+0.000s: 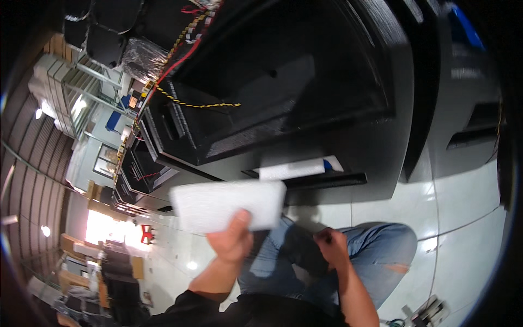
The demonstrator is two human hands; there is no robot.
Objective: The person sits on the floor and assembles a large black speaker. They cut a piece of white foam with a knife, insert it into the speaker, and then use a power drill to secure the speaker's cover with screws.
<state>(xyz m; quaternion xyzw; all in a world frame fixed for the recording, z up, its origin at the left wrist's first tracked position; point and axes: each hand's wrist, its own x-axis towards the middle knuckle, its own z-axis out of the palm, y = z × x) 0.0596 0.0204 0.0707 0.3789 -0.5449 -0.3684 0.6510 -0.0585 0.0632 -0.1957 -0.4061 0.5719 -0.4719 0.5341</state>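
One flat, white rectangular block [226, 201], blurred, hangs before the matte black cabinet [381, 163], grasped by the left hand [231, 242], thumb pressed across its face, forearm slanting upward. The right hand [334, 248] curls above faded, ripped jeans [376, 245]; whether its fingers grip anything, I cannot tell. Glossy tiles [463, 212] lie below.

Harsh white light floods from an opening [111, 231], blown out so that its detail is lost, while small ceiling lamps [46, 231] glare at the left. The glossy tiled floor [180, 248] throws back bright spots. The black cabinet [338, 71] is dim, with soft sheen along its surfaces and a shadow below. Motion blur smears the white slab [190, 207]. Fisheye distortion bends straight lines toward a black, bluish-fringed rim.
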